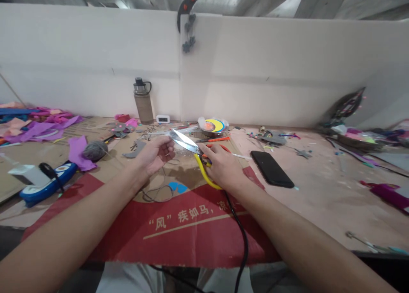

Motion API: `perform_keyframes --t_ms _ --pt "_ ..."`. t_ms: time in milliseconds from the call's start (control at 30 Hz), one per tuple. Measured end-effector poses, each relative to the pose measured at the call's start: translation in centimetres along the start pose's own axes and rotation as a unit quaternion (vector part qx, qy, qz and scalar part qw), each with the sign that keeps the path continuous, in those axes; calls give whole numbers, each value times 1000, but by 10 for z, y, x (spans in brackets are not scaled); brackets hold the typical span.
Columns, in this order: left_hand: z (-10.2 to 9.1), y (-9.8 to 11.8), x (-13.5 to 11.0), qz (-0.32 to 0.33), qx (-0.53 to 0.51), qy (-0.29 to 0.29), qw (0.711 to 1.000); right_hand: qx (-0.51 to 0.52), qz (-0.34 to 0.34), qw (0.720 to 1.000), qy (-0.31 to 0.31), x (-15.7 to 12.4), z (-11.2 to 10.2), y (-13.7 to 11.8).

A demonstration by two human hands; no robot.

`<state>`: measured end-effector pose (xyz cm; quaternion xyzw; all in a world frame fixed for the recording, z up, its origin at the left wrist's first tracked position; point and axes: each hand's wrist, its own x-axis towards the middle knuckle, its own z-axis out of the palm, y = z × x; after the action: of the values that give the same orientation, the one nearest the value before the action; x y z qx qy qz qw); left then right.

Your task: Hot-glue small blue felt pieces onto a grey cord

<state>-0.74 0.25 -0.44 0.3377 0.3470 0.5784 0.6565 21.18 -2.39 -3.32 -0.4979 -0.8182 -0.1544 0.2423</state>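
My right hand [222,163] grips a pair of scissors [185,143] with yellow handles, its blades parted and pointing left. Close to the blade tips, my left hand [158,152] has its fingers curled together; what they pinch, if anything, is too small to make out. Below the left hand, a thin grey string [156,195] lies in loose loops on the red and brown cardboard sheet [191,242]. Grey cut pieces [136,149] lie just beyond the left wrist. A ball of grey yarn [95,150] rests farther left.
Behind the hands stand a water bottle [143,103], a small white clock [162,119] and a bowl [213,126] with a yellow and blue disc. A black phone [271,168] lies right. A blue glue gun-like tool [47,184] and purple felt [78,152] lie left. A black cable [243,233] crosses the cardboard.
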Motion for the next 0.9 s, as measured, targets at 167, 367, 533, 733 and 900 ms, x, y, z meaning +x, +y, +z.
perform_keyframes --t_ms 167,367,533,733,900 --pt "1 0 -2 -12 -26 -17 999 -23 -5 1000 9 0 0 -1" --pt "4 -1 -3 -32 -48 -4 998 -52 0 999 -8 0 -2 -4" --pt "10 -4 -6 -41 -81 22 996 -62 7 998 -27 0 -3 -6" --pt "11 -7 -6 -30 -93 22 995 -67 7 997 -33 1 -8 -9" --pt "8 -7 -2 -36 -77 32 996 -22 18 999 -39 2 -9 -9"
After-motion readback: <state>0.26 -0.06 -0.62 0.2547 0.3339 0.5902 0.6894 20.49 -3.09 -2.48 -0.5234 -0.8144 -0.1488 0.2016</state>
